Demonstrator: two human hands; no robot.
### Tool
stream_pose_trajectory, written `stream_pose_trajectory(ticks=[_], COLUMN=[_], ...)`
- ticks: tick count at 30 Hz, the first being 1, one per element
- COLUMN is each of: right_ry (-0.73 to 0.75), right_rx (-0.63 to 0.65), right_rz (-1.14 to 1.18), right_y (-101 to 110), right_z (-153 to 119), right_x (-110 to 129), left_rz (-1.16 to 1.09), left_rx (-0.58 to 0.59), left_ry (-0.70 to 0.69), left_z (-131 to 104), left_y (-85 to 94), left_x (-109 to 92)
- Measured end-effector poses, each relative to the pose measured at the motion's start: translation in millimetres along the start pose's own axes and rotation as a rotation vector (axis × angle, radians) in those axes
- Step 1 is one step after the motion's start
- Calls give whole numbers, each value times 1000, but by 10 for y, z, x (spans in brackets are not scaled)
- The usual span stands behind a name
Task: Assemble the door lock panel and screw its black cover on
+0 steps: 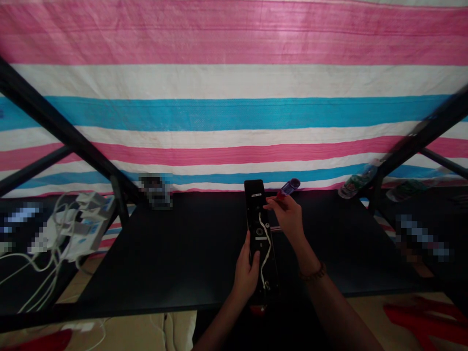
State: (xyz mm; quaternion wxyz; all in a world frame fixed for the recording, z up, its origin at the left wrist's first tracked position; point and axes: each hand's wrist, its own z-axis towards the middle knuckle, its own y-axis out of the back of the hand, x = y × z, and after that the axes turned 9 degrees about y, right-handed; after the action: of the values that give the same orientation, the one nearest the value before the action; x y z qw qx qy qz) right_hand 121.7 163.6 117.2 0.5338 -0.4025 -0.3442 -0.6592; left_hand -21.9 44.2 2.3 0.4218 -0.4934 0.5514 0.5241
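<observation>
Where left hand (246,275) grips: black device (259,246), left edge
Right hand (290,214): grasping purple-and-red tool (291,185) beside device's far end

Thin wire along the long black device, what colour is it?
White: the thin wire, best in the head view.

The striped sheet (234,114) looks like woven plastic, finely creased, with a soft sheen near the top. The tabletop (175,248) is smooth and matt black, and the frame (54,123) looks like dark painted metal. The long black device (259,232) has a smooth, dull, plastic-looking casing. The tool handle (289,187) looks like translucent, glossy plastic; the bottles (351,187) look like thin clear plastic
</observation>
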Motion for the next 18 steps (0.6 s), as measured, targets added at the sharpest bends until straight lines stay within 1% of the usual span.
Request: stream_pose_trajectory(ticks=[3, 9, 15, 18], right_ry=[-28, 4, -64, -62], right_rx=[-27, 40, -28, -51], right_rz=[29, 84, 32, 42], right_y=[-14, -16, -61, -107], right_z=[-5, -58, -36, -33], right_x=[-12, 28, 1, 19], left_rz=[1, 10, 2, 7], left_rx=[-5, -1, -2, -3], left_ry=[2, 9, 4, 5], left_z=[2, 6, 12, 11], left_y=[1, 4, 0, 2], left_x=[0, 0, 26, 27])
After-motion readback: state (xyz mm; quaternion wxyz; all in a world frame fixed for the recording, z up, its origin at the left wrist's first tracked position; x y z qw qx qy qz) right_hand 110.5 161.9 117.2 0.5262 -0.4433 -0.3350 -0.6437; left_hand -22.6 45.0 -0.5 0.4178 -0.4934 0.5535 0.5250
